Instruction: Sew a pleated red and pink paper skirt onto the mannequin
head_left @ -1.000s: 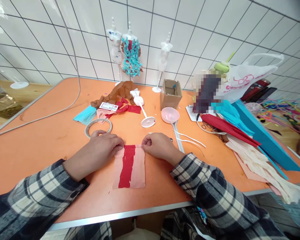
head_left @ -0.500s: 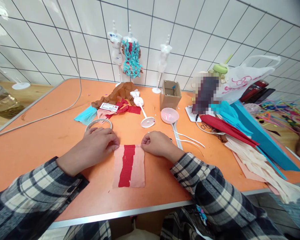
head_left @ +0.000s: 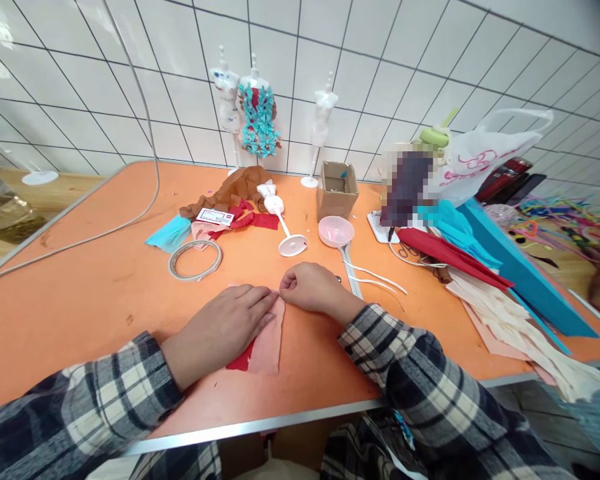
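Stretching across the pink crepe paper (head_left: 266,350), here's the left hand (head_left: 225,327), palm down and flattened out, fingers long and close together, aimed right and slightly away from the body! It covers the upper left of the sheet and much of the red strip (head_left: 240,362), whose lower end shows below the wrist-side edge. And over on the other side, the right hand (head_left: 307,288) is curled in tight, thumb and forefinger pinching the paper's top right corner, knuckles up, other fingers folded in. Fingertips of both hands nearly meet up there! The left plaid sleeve (head_left: 105,380) angles in from the lower left; the right plaid sleeve (head_left: 405,363) comes in from the lower right. The paper lies near the front edge of the orange table (head_left: 80,320), with the tape roll (head_left: 183,275) beyond the left hand.
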The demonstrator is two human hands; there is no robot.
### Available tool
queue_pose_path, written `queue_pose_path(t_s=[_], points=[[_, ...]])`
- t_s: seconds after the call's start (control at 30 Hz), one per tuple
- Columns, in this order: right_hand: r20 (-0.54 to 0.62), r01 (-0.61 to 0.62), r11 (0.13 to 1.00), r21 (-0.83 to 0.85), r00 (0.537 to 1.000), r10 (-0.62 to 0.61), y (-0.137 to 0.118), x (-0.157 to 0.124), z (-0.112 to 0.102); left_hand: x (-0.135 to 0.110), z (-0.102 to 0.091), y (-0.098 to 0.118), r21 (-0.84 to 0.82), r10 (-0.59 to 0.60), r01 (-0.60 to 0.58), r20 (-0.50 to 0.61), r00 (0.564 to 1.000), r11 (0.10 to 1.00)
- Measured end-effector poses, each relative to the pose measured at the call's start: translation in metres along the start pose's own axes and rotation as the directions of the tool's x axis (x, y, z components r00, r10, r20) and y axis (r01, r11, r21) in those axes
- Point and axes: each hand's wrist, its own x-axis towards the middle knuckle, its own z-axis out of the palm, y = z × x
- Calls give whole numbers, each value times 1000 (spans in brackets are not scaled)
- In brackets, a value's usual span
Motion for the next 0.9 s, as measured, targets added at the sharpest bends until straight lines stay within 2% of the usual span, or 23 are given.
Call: queue_pose_path(t_s=[0.23,0.33,0.4,0.5,0.6,0.77,0.9], points=[[-39,55,997,60,998,-53,14,-8,-1,3,-11,4,63,-12,13,-3,1000,998],[-144,189,975,114,974,-172,21,-22,2,2,-12,4,47,-7,7,-9,1000,999],[-222,311,948,69,931,-289,23,-31,6,2,-11,3,34,-9,9,-9,1000,999],[-193,384,917,-110,897,-399,24,-38,11,0,-11,3,5,-18,18,4,1000,1000],[-168,372,911,-179,900,-401,23,-36,13,-1,-12,1,-51,-29,30,6,1000,998],[-252,288,957,-33,924,-287,22,-29,14,4,-11,-11,-252,-131,128,5,991,959],[-283,345,937,-48,895,-344,21,-25,18,8,-9,-19,-230,-86,81,-9,996,970]])
